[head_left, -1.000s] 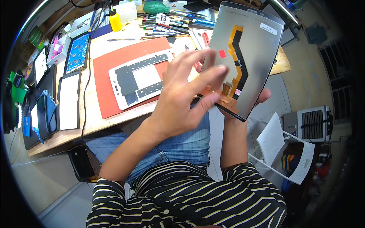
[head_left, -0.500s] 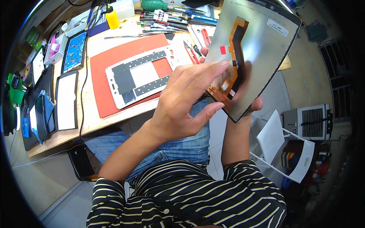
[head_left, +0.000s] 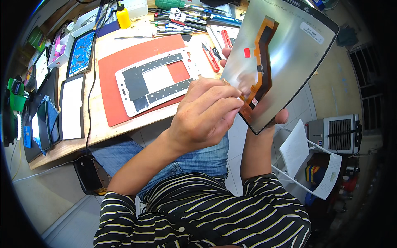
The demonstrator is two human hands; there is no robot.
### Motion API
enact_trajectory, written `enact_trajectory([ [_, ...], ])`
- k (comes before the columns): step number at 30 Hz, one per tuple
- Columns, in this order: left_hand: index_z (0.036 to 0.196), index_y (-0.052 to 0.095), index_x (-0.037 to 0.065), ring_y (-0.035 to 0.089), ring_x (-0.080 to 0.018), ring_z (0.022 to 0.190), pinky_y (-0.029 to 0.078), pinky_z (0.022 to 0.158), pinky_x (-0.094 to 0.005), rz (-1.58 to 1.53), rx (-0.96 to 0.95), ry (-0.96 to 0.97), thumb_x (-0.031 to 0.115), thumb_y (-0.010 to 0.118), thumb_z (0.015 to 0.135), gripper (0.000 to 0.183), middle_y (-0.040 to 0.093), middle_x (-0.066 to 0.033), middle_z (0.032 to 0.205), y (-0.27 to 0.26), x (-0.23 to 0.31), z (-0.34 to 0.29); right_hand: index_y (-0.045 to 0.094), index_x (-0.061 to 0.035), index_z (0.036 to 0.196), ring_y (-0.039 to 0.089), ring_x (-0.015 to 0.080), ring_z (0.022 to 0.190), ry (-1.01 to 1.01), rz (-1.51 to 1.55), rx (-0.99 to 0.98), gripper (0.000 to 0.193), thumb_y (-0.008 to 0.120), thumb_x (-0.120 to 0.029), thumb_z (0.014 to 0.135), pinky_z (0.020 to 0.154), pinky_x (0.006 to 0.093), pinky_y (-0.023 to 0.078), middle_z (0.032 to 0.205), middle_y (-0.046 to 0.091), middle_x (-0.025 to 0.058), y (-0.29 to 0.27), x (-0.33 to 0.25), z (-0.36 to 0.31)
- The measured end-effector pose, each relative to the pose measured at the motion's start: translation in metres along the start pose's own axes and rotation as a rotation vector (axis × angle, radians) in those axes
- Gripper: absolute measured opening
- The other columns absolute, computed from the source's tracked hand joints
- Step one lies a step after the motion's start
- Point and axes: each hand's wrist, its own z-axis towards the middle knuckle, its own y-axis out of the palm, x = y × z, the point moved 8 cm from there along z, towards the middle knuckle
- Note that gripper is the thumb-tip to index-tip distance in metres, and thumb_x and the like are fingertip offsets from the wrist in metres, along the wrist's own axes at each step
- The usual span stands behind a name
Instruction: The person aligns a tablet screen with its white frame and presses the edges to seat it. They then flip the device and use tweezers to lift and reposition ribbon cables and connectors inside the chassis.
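Note:
My right hand [head_left: 281, 117] holds a tablet display panel [head_left: 289, 70] from behind, tilted, with its silvery back toward me. A thumb shows at the lower right edge and fingertips at the left edge. An orange and black flex cable [head_left: 264, 58] runs along that back, with a small red sticker [head_left: 247, 53] beside it. At the cable's lower end, my left hand [head_left: 204, 113] has its thumb and fingers pinched together against the panel's corner. What sits between those fingertips is too small to make out.
On the wooden bench, a white tablet frame [head_left: 132, 89] rests on a red-orange mat [head_left: 109, 91]. Behind lie several screwdrivers and tweezers [head_left: 182, 27], red-handled cutters [head_left: 211, 60] and a yellow bottle [head_left: 123, 17]. A white chair [head_left: 294, 151] stands at the right.
My left hand's fingers have closed from a spread pose into a pinch at the cable's lower end. The panel has shifted slightly right.

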Motion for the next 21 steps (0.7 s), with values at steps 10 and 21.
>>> enact_trajectory([
  [10,0.106,0.076,0.004,0.065,-0.0279,0.090,0.054,0.082,-0.0389,0.091,0.022,0.005,-0.007,0.078,0.070,0.037,0.074,-0.0088,0.100,-0.0007,0.0056,-0.0020,0.024,-0.0006,0.165,0.051,0.0412,0.143,-0.051,-0.065,0.007,0.159,0.085,-0.090,0.049,0.117,0.0501,0.047,0.157,0.040,0.0378,0.0084,-0.0004,0.0028],
  [21,0.097,0.072,0.006,0.066,-0.0273,0.097,0.049,0.087,-0.0374,0.193,0.009,-0.088,-0.003,0.081,0.075,0.025,0.074,-0.0049,0.103,-0.0011,0.0055,-0.0025,0.024,0.0005,0.165,0.052,0.0416,0.142,-0.069,-0.057,-0.039,0.152,0.090,-0.078,0.053,0.116,0.0502,0.048,0.157,0.039,0.0380,0.0030,0.0044,0.0011],
])
